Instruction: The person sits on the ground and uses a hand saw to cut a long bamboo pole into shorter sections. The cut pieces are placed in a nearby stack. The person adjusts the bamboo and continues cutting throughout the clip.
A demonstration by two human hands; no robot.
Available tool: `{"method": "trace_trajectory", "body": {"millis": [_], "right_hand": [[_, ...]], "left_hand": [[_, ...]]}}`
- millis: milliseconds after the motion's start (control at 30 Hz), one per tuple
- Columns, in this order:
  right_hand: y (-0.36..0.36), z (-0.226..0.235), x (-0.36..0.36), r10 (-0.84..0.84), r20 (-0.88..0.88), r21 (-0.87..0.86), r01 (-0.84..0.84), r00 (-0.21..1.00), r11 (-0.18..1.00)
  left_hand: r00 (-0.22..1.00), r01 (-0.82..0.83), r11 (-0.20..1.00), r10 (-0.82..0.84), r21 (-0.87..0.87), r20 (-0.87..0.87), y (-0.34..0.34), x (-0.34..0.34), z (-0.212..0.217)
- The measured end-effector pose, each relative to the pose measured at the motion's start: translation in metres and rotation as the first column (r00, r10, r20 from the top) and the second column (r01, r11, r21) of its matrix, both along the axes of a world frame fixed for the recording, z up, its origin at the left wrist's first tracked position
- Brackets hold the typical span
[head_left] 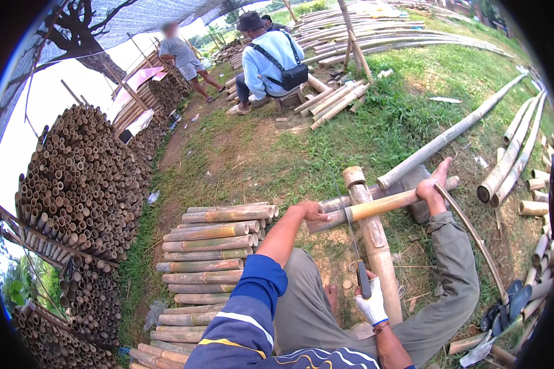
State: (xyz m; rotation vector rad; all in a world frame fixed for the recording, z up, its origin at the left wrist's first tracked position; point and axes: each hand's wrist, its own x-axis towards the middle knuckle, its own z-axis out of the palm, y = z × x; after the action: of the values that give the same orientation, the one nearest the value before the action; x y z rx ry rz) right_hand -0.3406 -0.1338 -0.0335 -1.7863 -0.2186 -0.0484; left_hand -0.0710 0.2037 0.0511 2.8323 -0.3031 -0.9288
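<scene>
Gripping a saw (356, 249), the right hand (372, 301) curls tight; the left hand (314, 211), half-spread, rests on a bamboo pole (393, 203) lying across a log (373, 235). Should the pole roll, the saw could catch the left hand.

From my distant station I see through the left fisheye of the head-worn pair, looking down and forward over the grey trousers (301, 301). The bare left hand (312, 211) and gloved right hand (372, 300) sit close to the lens; the stacked bamboo culms (80, 184) stand farther off, leftward. At upper right, long bamboo poles (406, 38) bow with the lens's curve.
</scene>
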Motion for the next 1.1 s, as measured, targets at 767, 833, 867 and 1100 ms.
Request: {"method": "trace_trajectory", "body": {"millis": [767, 833, 867, 1100], "right_hand": [[0.000, -0.003, -0.001, 0.012, -0.086, 0.033, -0.009, 0.996, 0.999], [0.002, -0.004, -0.001, 0.023, -0.049, 0.042, -0.021, 0.999, 0.999], [0.001, -0.005, -0.001, 0.021, -0.030, 0.044, -0.020, 0.999, 0.999], [0.000, -0.012, 0.001, 0.031, -0.077, 0.048, -0.027, 0.997, 0.998]], "left_hand": [[0.999, -0.014, 1.000, 0.015, -0.001, 0.042, 0.006, 0.003, -0.014], [0.999, -0.014, 1.000, 0.014, 0.004, 0.042, 0.012, 0.002, -0.018], [0.999, -0.014, 1.000, 0.014, 0.005, 0.039, 0.010, 0.003, -0.018], [0.999, -0.012, 0.999, 0.010, 0.050, 0.037, 0.001, 0.003, -0.010]]}}
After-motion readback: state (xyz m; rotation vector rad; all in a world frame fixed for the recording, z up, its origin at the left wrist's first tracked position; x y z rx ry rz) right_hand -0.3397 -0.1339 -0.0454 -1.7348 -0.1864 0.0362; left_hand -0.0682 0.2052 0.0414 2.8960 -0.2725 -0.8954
